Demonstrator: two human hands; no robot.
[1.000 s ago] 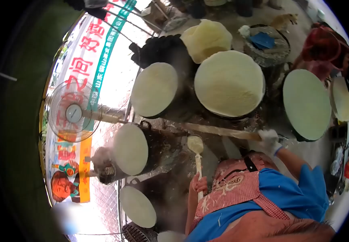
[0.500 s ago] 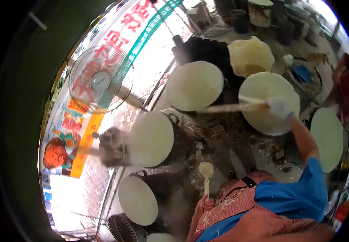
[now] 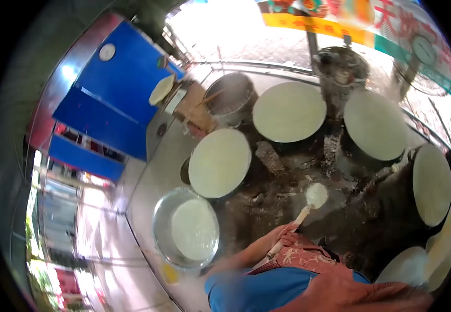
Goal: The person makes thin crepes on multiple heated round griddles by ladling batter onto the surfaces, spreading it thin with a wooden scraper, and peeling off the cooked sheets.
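My left hand (image 3: 288, 235) is closed around the handle of a ladle (image 3: 317, 195), whose round bowl is coated with pale batter. It is held out in front of my apron, over the messy floor between the round griddles. At the lower right, a bluish-white blur (image 3: 420, 260) lies over a round pale sheet (image 3: 399, 268); it may be my gloved right hand, but its fingers do not show. A yellowish thin sheet (image 3: 446, 239) stands beside it, partly cut off by the view's edge.
Pale-topped round griddles (image 3: 290, 112) stand in an arc around me. To the left is a metal basin (image 3: 157, 234) of white batter. Behind it are a blue cabinet (image 3: 116, 73), a cardboard box (image 3: 197, 106) and a dark drum (image 3: 230, 93). A fan (image 3: 424, 49) stands at upper right.
My view has swung left, bringing the basin and blue cabinet in. The left hand still holds the ladle. The gloved right hand with its wooden stick, clear before, is now at most a blur.
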